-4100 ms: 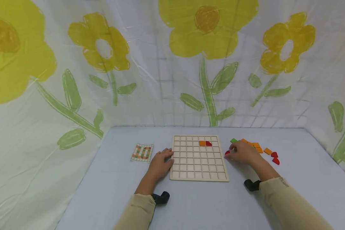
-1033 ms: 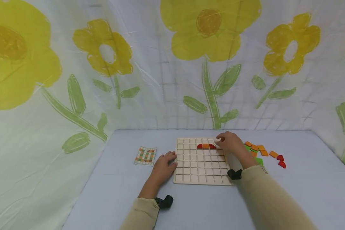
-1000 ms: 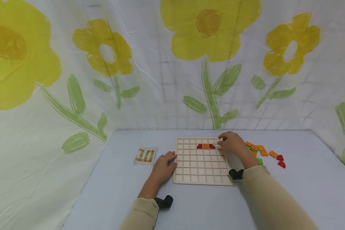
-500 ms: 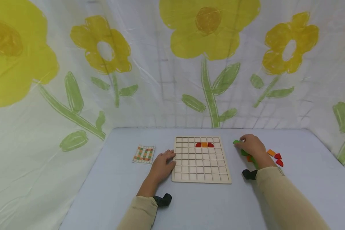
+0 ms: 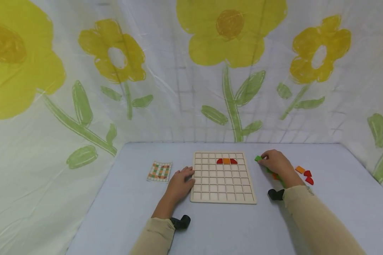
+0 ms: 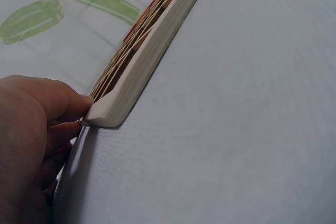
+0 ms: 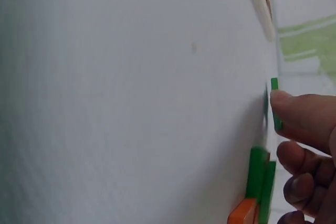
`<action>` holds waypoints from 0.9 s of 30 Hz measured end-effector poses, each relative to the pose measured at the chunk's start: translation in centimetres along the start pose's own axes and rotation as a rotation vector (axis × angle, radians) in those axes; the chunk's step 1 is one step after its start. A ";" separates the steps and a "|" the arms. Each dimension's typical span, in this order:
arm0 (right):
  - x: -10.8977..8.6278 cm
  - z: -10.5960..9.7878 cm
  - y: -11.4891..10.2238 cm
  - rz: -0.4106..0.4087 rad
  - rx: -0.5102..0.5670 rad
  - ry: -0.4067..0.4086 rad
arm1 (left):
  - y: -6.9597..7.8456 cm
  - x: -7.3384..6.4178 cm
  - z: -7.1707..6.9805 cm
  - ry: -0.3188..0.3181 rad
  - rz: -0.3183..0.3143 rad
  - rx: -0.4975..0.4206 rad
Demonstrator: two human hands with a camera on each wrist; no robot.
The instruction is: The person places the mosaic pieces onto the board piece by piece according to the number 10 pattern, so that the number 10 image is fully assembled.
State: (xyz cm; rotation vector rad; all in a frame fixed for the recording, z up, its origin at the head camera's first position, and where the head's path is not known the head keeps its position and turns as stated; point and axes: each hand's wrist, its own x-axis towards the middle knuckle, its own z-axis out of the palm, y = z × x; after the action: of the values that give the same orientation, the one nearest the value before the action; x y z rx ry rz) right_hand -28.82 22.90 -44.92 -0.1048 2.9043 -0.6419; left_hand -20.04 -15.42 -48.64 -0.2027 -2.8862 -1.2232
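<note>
The left hand [image 5: 178,185] rests with relaxed, nearly straight fingers against the left edge of the board [image 5: 221,177], I think so that it does not slide. The right hand [image 5: 276,164] pinches a green tile [image 5: 257,158] beside the board's far right corner, apart from it; fingertips alone suit so thin a piece. Whether the tile is off the table [image 5: 226,226], I cannot tell surely. The pile [image 5: 275,176] lies partly hidden below this hand, probably there for easy picking. The card [image 5: 159,171] lies at the left with its coloured grid upward, perhaps to be looked at. In the board's far part, an orange tile [image 5: 226,161] sits between two red pieces [image 5: 219,161], kept in line, it seems, by the grooves.

Compared with four seconds ago, the left red piece is new in this row. Since one second ago, the right hand has come from the board's corner to the pile; the left hand has stayed.
</note>
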 end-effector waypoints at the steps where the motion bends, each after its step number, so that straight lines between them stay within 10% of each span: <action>1: 0.0 0.1 -0.2 -0.018 0.002 0.008 | 0.0 0.0 0.0 -0.001 0.000 -0.001; 12: -0.3 2.1 -4.7 -0.199 0.065 -0.052 | -0.1 0.0 0.1 0.001 0.000 -0.004; 27: -1.3 4.5 -6.4 -0.143 0.207 -0.043 | -0.3 0.1 0.2 -0.003 0.002 0.010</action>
State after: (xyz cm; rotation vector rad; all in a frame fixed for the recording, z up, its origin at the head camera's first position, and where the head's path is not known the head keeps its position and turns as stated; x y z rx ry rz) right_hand -26.51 15.42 -46.00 -0.2985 2.7877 -0.9475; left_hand -20.20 -15.47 -49.03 -0.2071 -2.8940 -1.2086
